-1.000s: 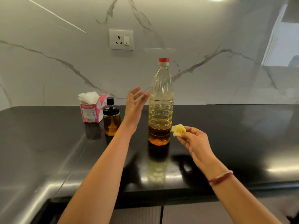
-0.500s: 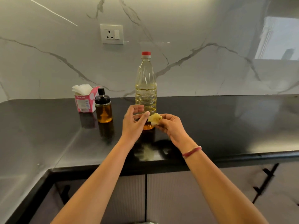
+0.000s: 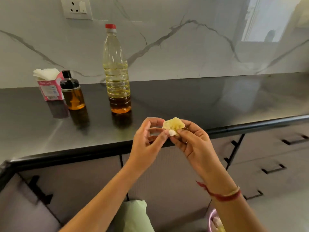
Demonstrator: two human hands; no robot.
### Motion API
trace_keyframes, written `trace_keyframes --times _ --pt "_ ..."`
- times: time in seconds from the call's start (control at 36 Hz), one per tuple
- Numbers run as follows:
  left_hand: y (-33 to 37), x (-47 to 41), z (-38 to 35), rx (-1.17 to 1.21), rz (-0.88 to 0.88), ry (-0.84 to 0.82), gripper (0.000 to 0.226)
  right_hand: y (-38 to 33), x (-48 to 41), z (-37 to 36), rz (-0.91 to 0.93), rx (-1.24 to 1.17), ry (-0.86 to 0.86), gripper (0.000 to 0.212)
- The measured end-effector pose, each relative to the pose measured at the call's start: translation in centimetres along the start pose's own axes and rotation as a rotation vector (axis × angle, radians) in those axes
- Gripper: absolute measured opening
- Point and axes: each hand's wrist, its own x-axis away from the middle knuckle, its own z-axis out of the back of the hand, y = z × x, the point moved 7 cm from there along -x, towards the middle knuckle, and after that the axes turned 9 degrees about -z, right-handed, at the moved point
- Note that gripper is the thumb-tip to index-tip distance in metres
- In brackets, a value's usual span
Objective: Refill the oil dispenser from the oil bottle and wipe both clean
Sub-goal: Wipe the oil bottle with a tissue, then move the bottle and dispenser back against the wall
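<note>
Both hands have drawn back from the bottle to the front edge of the glossy black worktop [image 3: 184,101], bringing the wad with them.

At far left, near the marble wall, stands the pink cardboard tissue box [image 3: 50,89] with white tissues sticking out. Just beside it is the small glass oil dispenser with a black cap [image 3: 73,95], capped and holding amber oil. Further right, apart from it, the tall clear plastic oil bottle with a red cap [image 3: 117,72] stands upright and closed, with oil in its lower part.

Nearer the person, the left hand [image 3: 147,139] has its fingers curled, and its thumb and fingertips nip the edge of the crumpled, yellow-stained tissue wad [image 3: 173,125]. The right hand [image 3: 190,143] pinches the wad's other side.

With both vessels shut, the wiping looks finished and the step seems to be balling up the used tissue. The oily face is best folded inward and squeezed tight, kept off the worktop. The fingers will likely need a fresh tissue afterwards.
</note>
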Motion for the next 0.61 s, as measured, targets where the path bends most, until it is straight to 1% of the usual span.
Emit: trace_keyframes --times 0.06,0.11,0.14,0.19,0.25,0.28,0.33,0.39,0.44,0.5,0.53,0.56,0.61 --pt "-1.0 2.5 -2.6 0.067 0.043 -0.032 0.032 0.7 1.8 2.3 -0.02 0.001 0.04 0.027" --pt "-2.6 4.9 -5.3 0.123 0.124 -0.07 0.041 1.7 3.5 5.0 -0.056 -0.016 0.098 0.025" --pt "-3.7 6.1 -6.7 0.141 0.179 -0.09 0.042 2.5 4.3 6.6 -0.076 -0.026 0.141 0.025" --pt "-6.0 8.3 -9.3 0.139 0.306 -0.141 0.034 4.2 5.7 9.9 -0.114 -0.078 0.245 0.025" --pt "-8.5 10.5 -11.8 0.108 0.427 -0.242 0.029 6.7 7.4 13.6 -0.158 -0.155 0.396 0.02" --pt "-9.6 11.6 -13.1 0.092 0.48 -0.32 0.027 8.1 8.3 15.6 -0.185 -0.193 0.483 0.017" --pt "-11.9 13.9 -15.5 0.06 0.574 -0.478 0.022 11.5 10.4 19.2 -0.241 -0.265 0.626 0.017" --pt "-13.9 16.1 -17.3 0.038 0.657 -0.571 0.023 14.8 12.5 22.6 -0.304 -0.316 0.769 0.02" --pt "-16.0 18.4 -18.7 0.015 0.753 -0.615 0.025 18.3 14.6 26.0 -0.368 -0.434 0.934 0.03" --pt "-17.8 20.6 -19.4 -0.022 0.873 -0.638 0.027 21.5 16.6 28.9 -0.392 -0.591 1.068 0.042" --pt "-18.7 21.6 -19.6 -0.026 0.944 -0.628 0.027 22.9 17.5 30.2 -0.413 -0.593 1.108 0.045" --pt "-19.4 22.5 -19.7 -0.021 1.015 -0.605 0.026 23.9 18.3 31.7 -0.417 -0.523 1.117 0.045" --pt "-20.4 23.8 -19.7 -0.005 1.133 -0.552 0.026 25.0 19.8 34.0 -0.491 -0.374 1.201 0.043"
